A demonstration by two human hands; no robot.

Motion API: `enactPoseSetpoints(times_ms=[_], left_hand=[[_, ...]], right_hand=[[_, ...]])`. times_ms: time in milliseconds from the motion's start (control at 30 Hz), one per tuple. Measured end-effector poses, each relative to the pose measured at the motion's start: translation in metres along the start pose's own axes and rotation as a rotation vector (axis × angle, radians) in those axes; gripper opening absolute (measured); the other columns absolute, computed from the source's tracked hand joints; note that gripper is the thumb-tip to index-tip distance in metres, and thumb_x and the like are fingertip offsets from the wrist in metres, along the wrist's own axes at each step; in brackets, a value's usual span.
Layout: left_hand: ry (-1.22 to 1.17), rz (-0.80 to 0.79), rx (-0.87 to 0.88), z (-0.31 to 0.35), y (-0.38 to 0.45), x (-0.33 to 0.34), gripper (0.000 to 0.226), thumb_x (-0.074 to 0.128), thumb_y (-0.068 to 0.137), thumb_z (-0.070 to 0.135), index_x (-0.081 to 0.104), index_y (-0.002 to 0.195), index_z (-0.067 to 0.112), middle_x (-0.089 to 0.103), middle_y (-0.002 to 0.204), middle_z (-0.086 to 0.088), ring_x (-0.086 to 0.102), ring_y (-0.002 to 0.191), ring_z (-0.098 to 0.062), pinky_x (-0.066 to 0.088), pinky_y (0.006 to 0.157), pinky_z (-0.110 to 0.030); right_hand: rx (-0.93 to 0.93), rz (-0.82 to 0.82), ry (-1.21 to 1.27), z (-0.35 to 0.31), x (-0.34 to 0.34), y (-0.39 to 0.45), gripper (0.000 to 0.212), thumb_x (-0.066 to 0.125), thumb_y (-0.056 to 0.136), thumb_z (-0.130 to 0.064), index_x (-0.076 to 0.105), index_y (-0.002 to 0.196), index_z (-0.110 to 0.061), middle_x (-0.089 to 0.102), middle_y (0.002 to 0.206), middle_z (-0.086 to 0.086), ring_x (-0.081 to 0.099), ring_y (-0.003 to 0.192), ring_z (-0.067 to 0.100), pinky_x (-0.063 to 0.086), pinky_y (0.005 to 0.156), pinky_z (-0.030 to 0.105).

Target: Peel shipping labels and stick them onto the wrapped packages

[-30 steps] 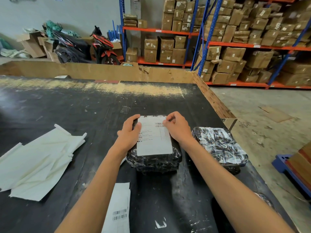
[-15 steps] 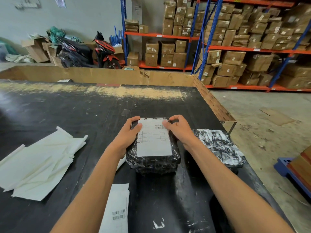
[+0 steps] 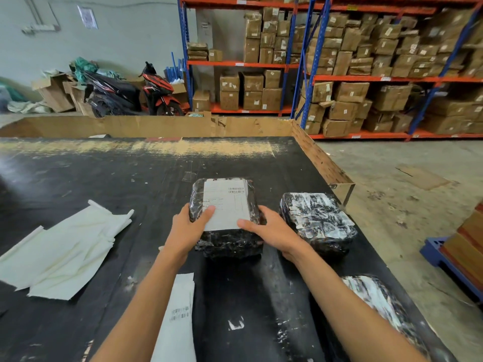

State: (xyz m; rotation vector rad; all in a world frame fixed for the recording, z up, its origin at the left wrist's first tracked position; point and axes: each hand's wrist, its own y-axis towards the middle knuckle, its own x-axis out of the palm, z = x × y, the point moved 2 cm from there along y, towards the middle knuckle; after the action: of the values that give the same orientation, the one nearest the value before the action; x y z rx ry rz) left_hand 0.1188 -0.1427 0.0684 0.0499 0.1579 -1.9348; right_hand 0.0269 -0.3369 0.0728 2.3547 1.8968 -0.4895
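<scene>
A black wrapped package [image 3: 230,241] lies on the black table [image 3: 104,173] in front of me, with a white shipping label [image 3: 225,203] stuck flat on its top. My left hand [image 3: 189,228] grips the package's near left corner, thumb on the label's lower edge. My right hand [image 3: 271,231] grips the near right corner, thumb on the label's lower right corner. A second wrapped package [image 3: 317,223] sits just right of it. A third [image 3: 379,307] lies nearer, under my right forearm. A strip of labels [image 3: 177,320] lies by my left forearm.
Peeled white backing sheets [image 3: 60,252] are piled on the table's left side. A cardboard rim [image 3: 321,160] borders the table's far and right edges. Beyond stand shelves of boxes [image 3: 347,74], a parked scooter [image 3: 136,92] and a blue pallet [image 3: 444,254] on the floor at right.
Both hands slid from the label's far end down to the package's near corners. The label now lies flat along the whole top. The view tilted slightly downward.
</scene>
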Motion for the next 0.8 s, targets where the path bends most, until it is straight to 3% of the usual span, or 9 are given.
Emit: enactPoseSetpoints(times_ms=[100, 167, 267, 400, 467, 533, 633, 700, 800], left_hand=[[0.008, -0.032, 0.023, 0.000, 0.002, -0.003, 0.067, 0.074, 0.072, 0.063, 0.056, 0.126, 0.028, 0.056, 0.134, -0.006, 0.068, 0.107, -0.020, 0.056, 0.093, -0.043], [0.041, -0.033, 0.038, -0.009, 0.007, -0.007, 0.074, 0.072, 0.064, 0.075, 0.056, 0.125, 0.038, 0.050, 0.140, -0.007, 0.064, 0.114, -0.021, 0.055, 0.094, -0.045], [0.052, -0.019, 0.084, -0.010, -0.002, -0.004, 0.074, 0.069, 0.069, 0.074, 0.048, 0.133, 0.044, 0.048, 0.141, -0.004, 0.059, 0.121, -0.022, 0.053, 0.097, -0.046], [0.060, 0.009, 0.143, 0.007, -0.015, 0.004, 0.084, 0.066, 0.075, 0.071, 0.034, 0.146, 0.040, 0.039, 0.144, 0.002, 0.053, 0.127, -0.019, 0.050, 0.101, -0.045], [0.058, 0.024, 0.141, 0.018, -0.021, 0.008, 0.090, 0.065, 0.073, 0.073, 0.031, 0.148, 0.039, 0.035, 0.147, 0.005, 0.049, 0.131, -0.020, 0.049, 0.102, -0.045], [0.045, 0.043, 0.158, 0.029, -0.028, 0.013, 0.084, 0.066, 0.078, 0.066, 0.031, 0.148, 0.035, 0.032, 0.145, 0.009, 0.046, 0.133, -0.018, 0.045, 0.106, -0.044], [-0.010, 0.066, 0.175, 0.038, -0.044, 0.020, 0.075, 0.070, 0.079, 0.056, 0.037, 0.142, 0.034, 0.040, 0.142, 0.004, 0.052, 0.127, -0.017, 0.046, 0.106, -0.044], [-0.018, 0.065, 0.138, 0.038, -0.062, 0.023, 0.071, 0.072, 0.083, 0.046, 0.037, 0.142, 0.028, 0.045, 0.142, -0.002, 0.056, 0.122, -0.018, 0.050, 0.102, -0.045], [-0.007, 0.041, 0.079, 0.031, -0.101, 0.031, 0.062, 0.069, 0.089, 0.031, 0.034, 0.140, 0.021, 0.051, 0.135, -0.002, 0.059, 0.117, -0.016, 0.053, 0.097, -0.042]], right_hand=[[-0.040, 0.034, 0.046, -0.002, 0.006, -0.007, 0.066, 0.075, 0.085, -0.046, 0.048, 0.143, -0.030, 0.057, 0.139, -0.009, 0.056, 0.123, 0.012, 0.052, 0.090, 0.027], [-0.055, 0.078, 0.039, -0.001, 0.009, -0.013, 0.088, 0.075, 0.071, -0.066, 0.044, 0.147, -0.035, 0.049, 0.150, -0.004, 0.050, 0.135, 0.017, 0.045, 0.109, 0.043], [-0.093, 0.089, 0.034, 0.016, 0.011, -0.011, 0.100, 0.072, 0.064, -0.073, 0.036, 0.151, -0.039, 0.047, 0.151, -0.005, 0.048, 0.137, 0.017, 0.039, 0.115, 0.049], [-0.118, 0.155, 0.073, -0.002, 0.011, -0.029, 0.092, 0.074, 0.080, -0.053, 0.027, 0.157, -0.032, 0.039, 0.153, -0.010, 0.040, 0.140, 0.011, 0.030, 0.121, 0.044], [-0.138, 0.178, 0.102, -0.010, 0.006, -0.034, 0.084, 0.073, 0.090, -0.039, 0.025, 0.158, -0.027, 0.034, 0.142, -0.016, 0.033, 0.132, 0.002, 0.023, 0.116, 0.028], [-0.158, 0.196, 0.122, -0.012, -0.002, -0.038, 0.086, 0.073, 0.091, -0.032, 0.021, 0.159, -0.024, 0.031, 0.138, -0.014, 0.029, 0.128, 0.000, 0.025, 0.108, 0.024], [-0.162, 0.223, 0.128, -0.020, -0.014, -0.061, 0.094, 0.082, 0.081, -0.039, 0.028, 0.157, -0.026, 0.039, 0.153, -0.008, 0.037, 0.139, 0.009, 0.032, 0.113, 0.030], [-0.121, 0.155, 0.077, -0.017, -0.020, -0.079, 0.098, 0.085, 0.074, -0.044, 0.030, 0.154, -0.025, 0.043, 0.153, -0.004, 0.040, 0.140, 0.014, 0.035, 0.117, 0.040], [-0.057, 0.044, 0.047, -0.002, -0.025, -0.113, 0.094, 0.085, 0.077, -0.037, 0.029, 0.151, -0.023, 0.043, 0.145, -0.009, 0.038, 0.134, 0.008, 0.034, 0.115, 0.035]])
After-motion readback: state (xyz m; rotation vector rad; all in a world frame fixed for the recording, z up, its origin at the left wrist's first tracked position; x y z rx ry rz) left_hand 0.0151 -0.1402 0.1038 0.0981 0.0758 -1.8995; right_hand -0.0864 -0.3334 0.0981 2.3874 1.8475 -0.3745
